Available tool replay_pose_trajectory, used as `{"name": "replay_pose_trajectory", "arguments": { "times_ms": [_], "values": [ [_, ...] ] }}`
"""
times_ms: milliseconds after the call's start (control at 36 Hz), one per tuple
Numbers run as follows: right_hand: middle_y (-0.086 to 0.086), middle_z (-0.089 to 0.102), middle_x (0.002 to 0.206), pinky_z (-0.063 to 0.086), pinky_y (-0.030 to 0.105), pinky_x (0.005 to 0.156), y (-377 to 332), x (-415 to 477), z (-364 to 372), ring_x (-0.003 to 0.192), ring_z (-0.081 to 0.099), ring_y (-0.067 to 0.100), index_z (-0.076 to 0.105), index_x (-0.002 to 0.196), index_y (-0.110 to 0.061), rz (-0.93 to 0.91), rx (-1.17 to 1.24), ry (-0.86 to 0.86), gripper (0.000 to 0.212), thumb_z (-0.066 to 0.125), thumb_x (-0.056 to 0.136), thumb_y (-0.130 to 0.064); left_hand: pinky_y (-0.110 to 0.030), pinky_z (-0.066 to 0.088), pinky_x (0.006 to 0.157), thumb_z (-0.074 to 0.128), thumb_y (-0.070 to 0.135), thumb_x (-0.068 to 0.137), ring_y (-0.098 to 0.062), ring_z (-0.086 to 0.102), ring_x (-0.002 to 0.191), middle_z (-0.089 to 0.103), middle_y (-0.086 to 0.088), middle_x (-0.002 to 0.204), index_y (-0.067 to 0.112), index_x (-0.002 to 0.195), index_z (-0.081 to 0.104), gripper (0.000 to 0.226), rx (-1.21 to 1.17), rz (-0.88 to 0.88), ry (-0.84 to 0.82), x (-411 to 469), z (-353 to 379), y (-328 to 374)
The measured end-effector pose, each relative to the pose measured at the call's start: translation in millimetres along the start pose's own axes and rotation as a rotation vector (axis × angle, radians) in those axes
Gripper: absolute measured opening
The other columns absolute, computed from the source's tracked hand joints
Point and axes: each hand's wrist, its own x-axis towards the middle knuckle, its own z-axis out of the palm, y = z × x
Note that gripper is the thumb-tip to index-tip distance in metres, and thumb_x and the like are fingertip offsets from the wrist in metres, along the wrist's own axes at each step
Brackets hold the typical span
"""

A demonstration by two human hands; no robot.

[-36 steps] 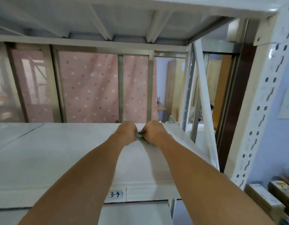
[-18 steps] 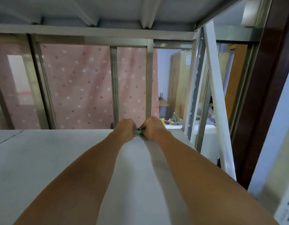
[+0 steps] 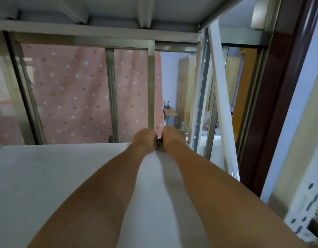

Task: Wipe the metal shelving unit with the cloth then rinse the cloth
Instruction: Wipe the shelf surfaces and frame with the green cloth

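Since the left hand [image 3: 145, 140] and right hand [image 3: 172, 138] both clutch the cloth [image 3: 159, 143] at the far edge of the shelf [image 3: 47, 176], I'd press evenly and drag straight back, overlapping strokes.

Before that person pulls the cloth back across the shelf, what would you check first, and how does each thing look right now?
1. Grip on the cloth: ok; left hand and right hand hold it bunched between them.
2. Cloth at the far edge of the shelf: ok.
3. Pull-back path along the shelf: ok; only the forearms lie over it.
4. Clearance from the upright post: ok; hands apart from it.
5. Cloth dirty enough to need rinsing: cannot tell; mostly hidden.
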Motion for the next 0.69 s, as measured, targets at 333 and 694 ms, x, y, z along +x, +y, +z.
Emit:
{"name": "replay_pose_trajectory", "arguments": {
  "times_ms": [333,694],
  "values": [
    [0.011,0.067,0.112,0.041,0.031,0.072,49.8,-8.7,-0.4,0.105,0.065,0.032,0.067,0.115,-0.012,0.144,0.12,0.099,0.021,0.052,0.1,-0.01,-0.033,0.051,0.078,0.071,0.026,0.083,-0.034,0.065,0.095,0.07,-0.009,0.101,0.022,0.1,0.078,0.018,-0.063,0.072,-0.014,11.4,20.4,34.2],
    [0.012,0.066,0.109,0.044,0.031,0.071,50.2,-19.7,-5.5,0.101,0.065,0.03,0.066,0.113,-0.008,0.122,0.049,0.071,0.019,0.056,0.097,-0.006,-0.029,0.043,0.069,0.063,0.016,0.087,-0.032,0.063,0.088,0.063,-0.013,0.093,0.008,0.096,0.075,0.017,-0.082,0.034,-0.016,0.5,21.9,54.7]
  ]
}}
